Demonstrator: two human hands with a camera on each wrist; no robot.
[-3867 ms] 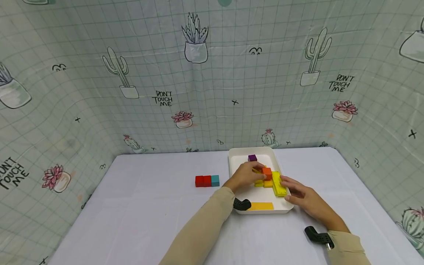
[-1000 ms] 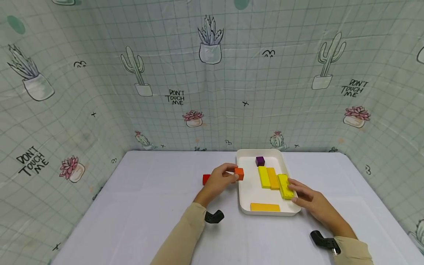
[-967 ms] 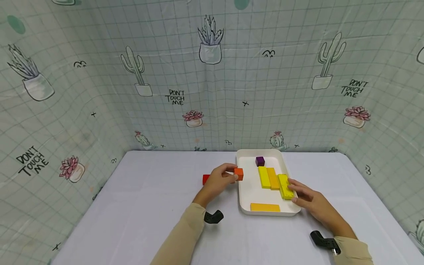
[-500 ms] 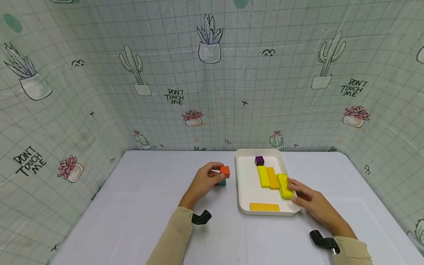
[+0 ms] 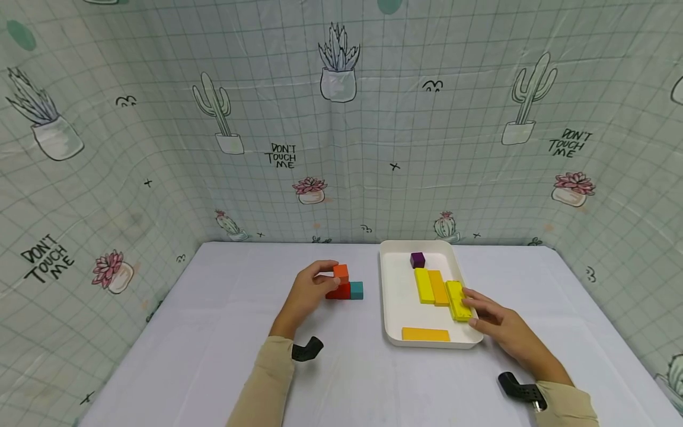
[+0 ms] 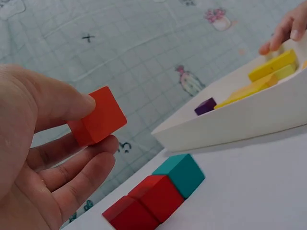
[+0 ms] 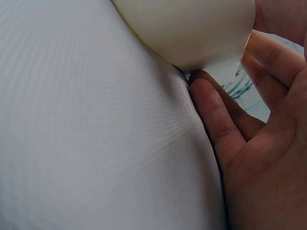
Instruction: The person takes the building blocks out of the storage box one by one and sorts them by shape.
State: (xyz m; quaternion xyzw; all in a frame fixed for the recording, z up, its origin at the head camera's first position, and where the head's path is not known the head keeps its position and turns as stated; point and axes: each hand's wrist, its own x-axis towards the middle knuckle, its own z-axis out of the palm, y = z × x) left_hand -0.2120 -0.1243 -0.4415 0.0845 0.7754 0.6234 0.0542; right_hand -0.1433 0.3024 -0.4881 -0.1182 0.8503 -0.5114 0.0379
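Note:
My left hand (image 5: 305, 293) pinches an orange cube (image 6: 104, 116) between thumb and fingers, raised above a short row of cubes. That row has two red cubes (image 6: 159, 195) touching side by side and a teal cube (image 6: 180, 173) at its right end. In the head view the orange cube overlaps the top of the reds. At the right, my right hand (image 5: 507, 332) grips the side rim of a white tray (image 5: 395, 317), some fingers over the edge near a bright yellow block (image 5: 458, 301). Other fingers press against the tray's outer wall (image 7: 201, 33) in the right wrist view.
Inside the tray lie a purple cube (image 5: 418, 260), a yellow block (image 5: 424, 286), an orange-yellow block (image 5: 438, 288) beside it, and another orange-yellow block (image 5: 425, 334) along the front wall. A patterned cloth (image 5: 341, 136) stands behind the white table (image 5: 235, 308).
My left hand has carried the orange cube from over the tray's blocks leftward, past the teal cube, to above the red cubes. My right hand stays at the tray's rim.

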